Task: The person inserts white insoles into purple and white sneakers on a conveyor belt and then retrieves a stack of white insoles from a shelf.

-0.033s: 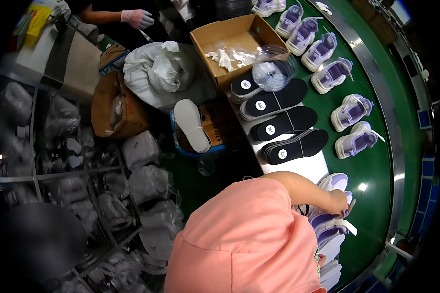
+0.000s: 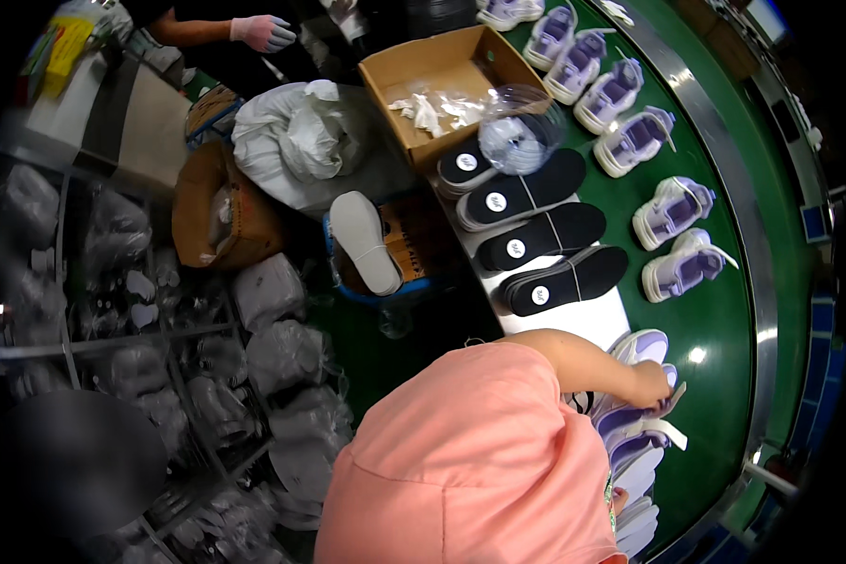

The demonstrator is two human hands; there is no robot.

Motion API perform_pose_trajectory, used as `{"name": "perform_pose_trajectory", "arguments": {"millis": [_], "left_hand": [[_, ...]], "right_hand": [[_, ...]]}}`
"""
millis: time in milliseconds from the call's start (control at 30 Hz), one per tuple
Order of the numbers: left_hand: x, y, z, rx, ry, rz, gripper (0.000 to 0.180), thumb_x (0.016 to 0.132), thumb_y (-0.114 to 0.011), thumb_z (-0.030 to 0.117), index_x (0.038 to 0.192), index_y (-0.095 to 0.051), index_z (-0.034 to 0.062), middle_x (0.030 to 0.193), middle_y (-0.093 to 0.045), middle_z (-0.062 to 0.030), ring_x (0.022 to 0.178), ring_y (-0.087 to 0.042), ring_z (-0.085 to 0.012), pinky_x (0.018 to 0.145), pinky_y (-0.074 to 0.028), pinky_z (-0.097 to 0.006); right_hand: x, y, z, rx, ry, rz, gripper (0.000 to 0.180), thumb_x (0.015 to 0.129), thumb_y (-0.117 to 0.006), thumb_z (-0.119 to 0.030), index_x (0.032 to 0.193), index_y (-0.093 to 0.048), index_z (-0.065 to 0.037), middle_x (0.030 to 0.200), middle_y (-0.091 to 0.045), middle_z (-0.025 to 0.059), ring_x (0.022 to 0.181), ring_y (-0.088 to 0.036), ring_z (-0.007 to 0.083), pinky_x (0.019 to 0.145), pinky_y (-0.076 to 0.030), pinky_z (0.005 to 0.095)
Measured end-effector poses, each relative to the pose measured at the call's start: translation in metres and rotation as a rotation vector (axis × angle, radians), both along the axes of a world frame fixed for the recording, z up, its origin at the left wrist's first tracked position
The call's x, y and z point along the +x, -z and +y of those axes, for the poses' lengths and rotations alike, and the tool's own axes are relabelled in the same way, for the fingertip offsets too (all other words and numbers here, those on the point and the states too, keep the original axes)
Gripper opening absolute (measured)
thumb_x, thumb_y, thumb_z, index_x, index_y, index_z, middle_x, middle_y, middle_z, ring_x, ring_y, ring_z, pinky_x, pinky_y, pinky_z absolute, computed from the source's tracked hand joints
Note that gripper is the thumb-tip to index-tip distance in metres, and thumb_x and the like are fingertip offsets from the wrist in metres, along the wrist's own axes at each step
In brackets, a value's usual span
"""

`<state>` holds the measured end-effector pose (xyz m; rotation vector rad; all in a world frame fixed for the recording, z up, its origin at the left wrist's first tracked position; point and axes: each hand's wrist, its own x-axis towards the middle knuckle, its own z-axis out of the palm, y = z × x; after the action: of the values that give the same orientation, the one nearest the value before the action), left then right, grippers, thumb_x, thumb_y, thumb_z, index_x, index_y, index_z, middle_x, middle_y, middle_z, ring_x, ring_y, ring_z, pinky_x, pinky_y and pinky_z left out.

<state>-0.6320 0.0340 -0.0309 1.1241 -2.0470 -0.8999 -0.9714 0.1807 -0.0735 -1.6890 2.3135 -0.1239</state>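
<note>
My right hand reaches out to the right over the green conveyor belt. Its fingers are closed on the top of a purple-and-white sneaker at the near edge of the belt. More sneakers of the same kind are stacked just below the hand. My left hand is hidden behind my pink shirt. Black insoles lie in a row on the white table just beyond my arm.
Pairs of purple-white sneakers ride the curved belt. An open cardboard box holds white bits, with a clear bag beside it. A white sole rests on a blue crate. Another person's gloved hand is at top left. Bagged goods fill the left.
</note>
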Motion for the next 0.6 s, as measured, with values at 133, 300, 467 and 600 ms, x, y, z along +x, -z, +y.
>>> {"name": "perform_pose_trajectory", "arguments": {"millis": [133,300,467,600], "left_hand": [[-0.002,0.002,-0.007,0.135,-0.186,0.096,0.018,0.061,-0.061,0.023,0.074,-0.062,0.0098,0.070,-0.061,-0.0147,0.070,-0.059,-0.0321,0.063,-0.046,-0.042],[-0.012,0.002,-0.013,0.363,-0.139,0.073,0.021,0.059,-0.060,0.021,0.076,-0.065,0.0100,0.077,-0.062,-0.0146,0.075,-0.060,-0.0313,0.070,-0.047,-0.039],[0.019,0.018,0.002,0.232,-0.279,0.394,0.029,0.065,-0.065,0.032,0.080,-0.061,0.0070,0.075,-0.061,-0.0155,0.072,-0.058,-0.0328,0.063,-0.045,-0.038],[0.028,-0.001,-0.008,0.349,-0.181,0.102,0.034,0.074,-0.060,0.032,0.081,-0.057,-0.0009,0.073,-0.060,-0.0190,0.070,-0.059,-0.0336,0.060,-0.046,-0.037]], "right_hand": [[0.000,-0.034,-0.015,-0.320,0.085,-0.272,0.026,0.079,-0.060,-0.026,0.076,-0.051,-0.002,0.066,-0.048,0.0027,0.057,-0.041,0.0130,0.052,-0.037,0.0270],[0.090,-0.167,0.001,-0.340,0.145,-0.698,0.017,0.078,-0.051,-0.004,0.094,-0.050,0.000,0.102,-0.048,0.0072,0.072,-0.049,0.0126,0.059,-0.039,0.0207],[0.196,-0.206,-0.037,-0.067,-0.760,0.052,0.010,0.063,-0.060,-0.013,0.070,-0.059,-0.007,0.089,-0.054,0.0109,0.068,-0.055,0.0297,0.055,-0.045,0.0356],[0.195,-0.228,-0.037,0.151,-0.893,0.292,0.007,0.063,-0.057,-0.013,0.060,-0.054,-0.007,0.072,-0.050,0.0051,0.060,-0.054,0.0237,0.052,-0.045,0.0356]]}}
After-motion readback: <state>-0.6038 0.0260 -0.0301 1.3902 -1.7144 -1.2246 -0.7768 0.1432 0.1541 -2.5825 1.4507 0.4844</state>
